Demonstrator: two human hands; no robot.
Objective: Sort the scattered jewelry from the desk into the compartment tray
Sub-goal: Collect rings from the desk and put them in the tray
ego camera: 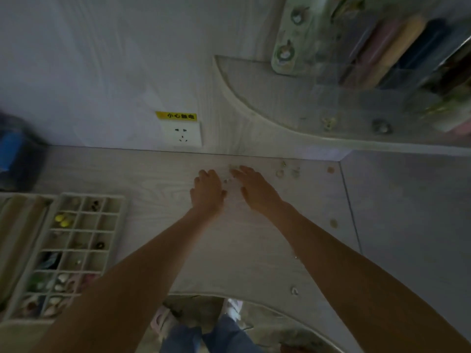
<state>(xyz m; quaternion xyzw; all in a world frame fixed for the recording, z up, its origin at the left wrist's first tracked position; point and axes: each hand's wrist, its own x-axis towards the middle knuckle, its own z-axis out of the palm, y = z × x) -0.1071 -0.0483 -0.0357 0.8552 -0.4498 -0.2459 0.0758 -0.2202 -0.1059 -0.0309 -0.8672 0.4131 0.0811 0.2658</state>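
Note:
Both my hands reach toward the back of the pale wooden desk. My left hand lies palm down with its fingers bent at the tips, and I cannot see anything in it. My right hand lies beside it with straight fingers, its fingertips near a few tiny jewelry pieces between the hands. More small pale pieces lie scattered to the right near the wall. The grey compartment tray sits at the left, with small items in several cells.
A wall socket with a yellow label is behind the hands. A curved shelf with clear organisers hangs at the upper right. A blue and dark object stands at the far left. One small piece lies near the desk's curved front edge.

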